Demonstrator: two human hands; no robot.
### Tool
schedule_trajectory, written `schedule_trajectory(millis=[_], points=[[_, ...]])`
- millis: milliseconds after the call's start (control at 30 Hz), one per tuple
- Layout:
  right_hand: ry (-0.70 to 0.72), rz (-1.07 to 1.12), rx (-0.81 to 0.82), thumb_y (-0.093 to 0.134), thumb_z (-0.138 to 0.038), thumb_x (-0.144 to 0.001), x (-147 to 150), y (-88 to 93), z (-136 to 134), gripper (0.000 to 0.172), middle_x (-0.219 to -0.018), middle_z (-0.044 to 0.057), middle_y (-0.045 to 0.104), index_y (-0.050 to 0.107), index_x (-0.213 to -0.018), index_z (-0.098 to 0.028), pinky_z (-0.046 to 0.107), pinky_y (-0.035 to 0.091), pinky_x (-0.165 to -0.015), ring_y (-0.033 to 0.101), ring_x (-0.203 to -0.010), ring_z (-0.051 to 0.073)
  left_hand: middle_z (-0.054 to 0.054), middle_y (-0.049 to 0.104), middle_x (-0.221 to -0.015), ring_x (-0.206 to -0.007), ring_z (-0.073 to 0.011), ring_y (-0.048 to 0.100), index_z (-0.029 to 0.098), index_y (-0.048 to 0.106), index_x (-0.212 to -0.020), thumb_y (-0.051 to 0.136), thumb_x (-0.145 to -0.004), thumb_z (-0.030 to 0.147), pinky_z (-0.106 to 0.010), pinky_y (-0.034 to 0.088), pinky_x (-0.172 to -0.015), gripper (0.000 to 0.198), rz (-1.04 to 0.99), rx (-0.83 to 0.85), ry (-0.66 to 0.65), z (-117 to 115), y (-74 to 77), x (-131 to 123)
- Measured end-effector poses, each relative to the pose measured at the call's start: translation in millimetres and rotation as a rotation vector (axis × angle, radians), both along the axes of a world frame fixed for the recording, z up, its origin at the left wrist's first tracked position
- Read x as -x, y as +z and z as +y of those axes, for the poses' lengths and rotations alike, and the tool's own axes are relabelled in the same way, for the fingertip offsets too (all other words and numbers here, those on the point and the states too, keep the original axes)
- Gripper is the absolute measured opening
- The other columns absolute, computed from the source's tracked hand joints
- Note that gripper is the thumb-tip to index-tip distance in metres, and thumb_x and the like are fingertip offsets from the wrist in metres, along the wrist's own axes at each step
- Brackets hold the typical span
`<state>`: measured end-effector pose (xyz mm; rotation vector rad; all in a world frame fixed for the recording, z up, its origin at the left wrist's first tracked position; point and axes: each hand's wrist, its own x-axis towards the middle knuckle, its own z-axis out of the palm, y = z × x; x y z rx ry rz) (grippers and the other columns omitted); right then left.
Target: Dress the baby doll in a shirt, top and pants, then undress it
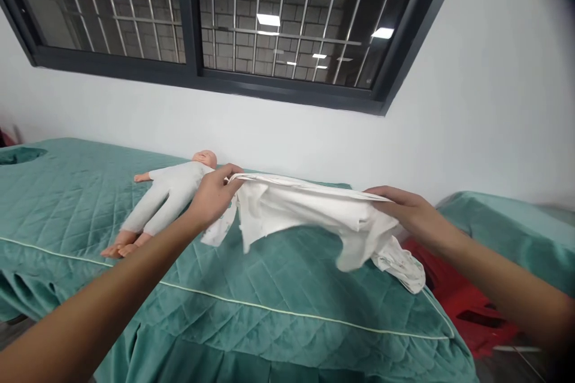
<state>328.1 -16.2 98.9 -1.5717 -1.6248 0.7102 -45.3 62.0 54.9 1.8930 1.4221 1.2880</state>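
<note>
While a left hand (pixel 218 190) and a right hand (pixel 404 200) stretch its edge nearly straight, a thin white garment (pixel 309 209) hangs in soft, uneven folds above the near-right part of a bed (pixel 287 281). The fingers of each hand are clamped on the fabric, one at either end; cloth partly hides the right ones. A crumpled, faintly printed bunch (pixel 401 263) droops below the right hand. Green quilted plush with pale piping covers the bed, where a smooth-skinned doll (pixel 177 182) in a pale suit lies on its back, partly behind the left hand and forearm. Red plastic (pixel 458 293) shows beneath the right forearm; behind, metal bars (pixel 304 12) cross a dark-framed window (pixel 192 12).
</note>
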Motion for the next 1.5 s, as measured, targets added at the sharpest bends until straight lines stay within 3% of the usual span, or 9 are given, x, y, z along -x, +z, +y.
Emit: schedule_trajectory(millis=[167,300,433,600,700,800,1000,1267,1500], points=[[-0.052,0.126,0.047,0.063,-0.038,-0.081,-15.8,-21.6,8.5,0.035,-0.095,0.004,0.072,0.066,-0.112,-0.021,0.027,0.048,-0.064,0.065,-0.075,0.019,0.001,0.067,-0.081,-0.064,-0.0143,0.058,0.022,0.069,-0.096,0.054,-0.084,0.042,-0.024,0.042,-0.055,0.028,0.105,0.126,-0.084,2.4,3.9,1.6],[0.002,-0.086,0.072,0.055,-0.028,-0.081,-23.9,-52.3,50.0,0.034,-0.101,0.005,0.072,0.066,-0.112,-0.02,0.032,0.051,-0.077,0.066,-0.086,0.023,-0.004,0.07,-0.091,-0.079,-0.0205,0.063,0.022,0.069,-0.102,0.052,-0.087,0.04,-0.029,0.046,-0.067,0.029,0.445,0.166,0.006,25.5,-10.4,-3.4],[-0.005,-0.55,-0.082,0.049,-0.012,-0.075,11.7,-105.1,73.4,0.042,-0.12,0.013,0.066,0.066,-0.114,-0.013,0.045,0.039,-0.107,0.057,-0.116,0.028,-0.014,0.065,-0.113,-0.107,-0.0295,0.059,0.017,0.063,-0.115,0.037,-0.091,0.016,-0.041,0.046,-0.087,0.035,0.804,-0.013,0.168,30.2,-54.3,-28.2],[0.296,-0.59,-0.265,0.049,-0.017,-0.084,106.7,-186.7,57.7,0.055,-0.143,0.015,0.051,0.049,-0.138,-0.01,0.038,0.031,-0.116,0.042,-0.135,0.022,-0.011,0.062,-0.12,-0.111,-0.0221,0.059,0.017,0.06,-0.117,0.038,-0.089,0.01,-0.033,0.045,-0.095,0.036,0.66,0.097,-0.136,3.9,-127.8,-82.5],[0.094,-0.66,-0.148,0.042,-0.017,-0.09,135.1,-212.7,61.9,0.052,-0.145,0.019,0.049,0.047,-0.139,-0.004,0.04,0.027,-0.117,0.04,-0.137,0.026,-0.013,0.06,-0.126,-0.12,-0.0231,0.055,0.014,0.058,-0.119,0.038,-0.09,0.012,-0.035,0.043,-0.102,0.035,0.617,0.157,-0.144,2.4,-156.7,-103.3],[-0.114,-0.758,-0.02,0.036,-0.028,-0.097,128.9,-218.9,80.9,0.052,-0.15,0.021,0.043,0.045,-0.14,-0.001,0.043,0.025,-0.117,0.033,-0.142,0.031,-0.014,0.05,-0.143,-0.135,-0.0246,0.044,0.012,0.053,-0.129,0.036,-0.092,0.013,-0.037,0.036,-0.112,0.04,0.639,0.169,-0.069,20.1,-167.9,-108.8],[-0.229,-0.895,0.094,0.034,-0.04,-0.099,109.6,-215.6,111.8,0.062,-0.149,0.027,0.041,0.041,-0.143,0.003,0.044,0.019,-0.118,0.034,-0.141,0.034,-0.019,0.049,-0.143,-0.13,-0.0309,0.048,0.008,0.043,-0.141,0.026,-0.099,0.023,-0.045,0.038,-0.11,0.048,0.64,0.241,0.076,57.7,-168.7,-115.2],[-0.322,-0.822,-0.142,0.039,-0.028,-0.094,119.5,-203.5,102.2,0.066,-0.159,0.022,0.023,0.02,-0.155,-0.01,0.048,0.031,-0.113,0.021,-0.147,0.036,-0.012,0.042,-0.151,-0.135,-0.03,0.043,0.022,0.025,-0.155,0.029,-0.097,0.023,-0.047,0.038,-0.111,0.058,0.648,0.108,0.201,49.1,-167.7,-122.2],[-0.3,-0.736,-0.025,0.031,-0.019,-0.093,123.9,-194.6,93.6,0.064,-0.163,0.014,0.016,0.02,-0.155,-0.009,0.036,0.053,-0.091,0.031,-0.145,0.028,-0.011,0.039,-0.154,-0.137,-0.0322,0.04,0.022,0.025,-0.154,0.029,-0.096,0.022,-0.051,0.04,-0.108,0.059,0.564,0.26,0.24,48.6,-157.3,-129.6]])
